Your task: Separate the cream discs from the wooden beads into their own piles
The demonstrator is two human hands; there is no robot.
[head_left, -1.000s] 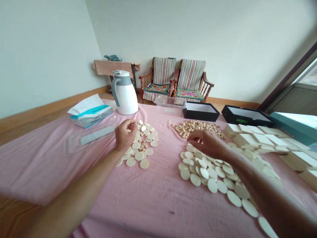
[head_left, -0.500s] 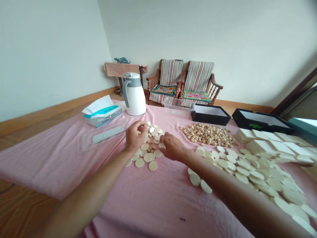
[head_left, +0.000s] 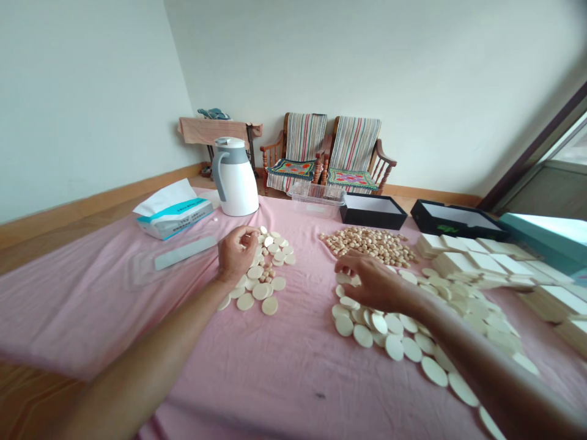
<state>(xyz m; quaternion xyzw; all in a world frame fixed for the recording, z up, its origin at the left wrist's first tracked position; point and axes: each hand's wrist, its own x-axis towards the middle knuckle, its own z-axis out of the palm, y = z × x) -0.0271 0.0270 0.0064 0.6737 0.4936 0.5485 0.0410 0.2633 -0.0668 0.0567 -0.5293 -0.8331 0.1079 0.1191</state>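
Note:
My left hand (head_left: 237,253) is closed, its thumb and fingertips pressed together at the left edge of a small group of pale round wooden discs (head_left: 269,305). Whatever it may hold is hidden by the fingers. Among these discs lie a few small wooden beads or pellets (head_left: 266,274). My right hand (head_left: 367,281) hovers palm down over the near left end of a large spread of similar discs (head_left: 394,345). Its thumb and fingers are apart, and nothing shows between them. Just beyond it sits a heap of small tan wooden pieces (head_left: 371,243).
Stacks of pale square tiles (head_left: 495,263) stand at the right, near a teal box (head_left: 545,238). Two black trays (head_left: 373,217) and a clear plastic container (head_left: 316,198) line the back. A white jug (head_left: 238,186) and tissue pack (head_left: 177,214) are left, on pink cloth (head_left: 293,366).
My right hand has moved right, from the small group of discs to the large spread, and its fingers have parted. My left hand stays by the small group. The view has turned slightly right.

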